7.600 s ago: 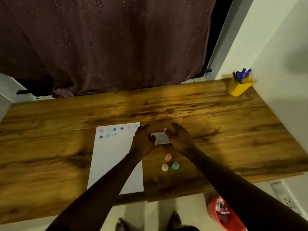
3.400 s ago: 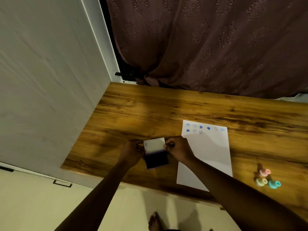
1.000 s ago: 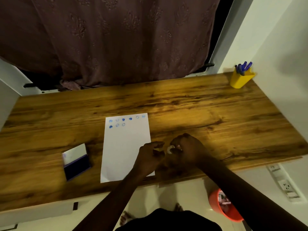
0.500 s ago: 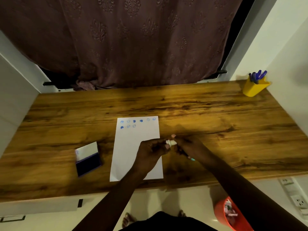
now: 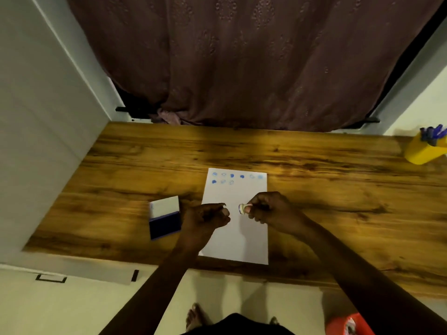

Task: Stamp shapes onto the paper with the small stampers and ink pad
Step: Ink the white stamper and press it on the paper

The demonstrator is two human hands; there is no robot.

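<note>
- Right hand (image 5: 271,210) pinches a stamper (image 5: 242,209) at its fingertips, face turned left, probably to check it or ready it for inking.
- Left hand (image 5: 208,215) loosely curled just left of that grip, apart from the stamper; can't tell if it holds anything.
- Both hover over the paper (image 5: 235,228); two rows of blue prints at its far end, the rest blank.
- Ink pad (image 5: 164,217) lies open left of the grip on the tabletop (image 5: 338,189), lid back, likely set for dipping.
- Yellow cup (image 5: 422,151) far right holds blue pens.
</note>
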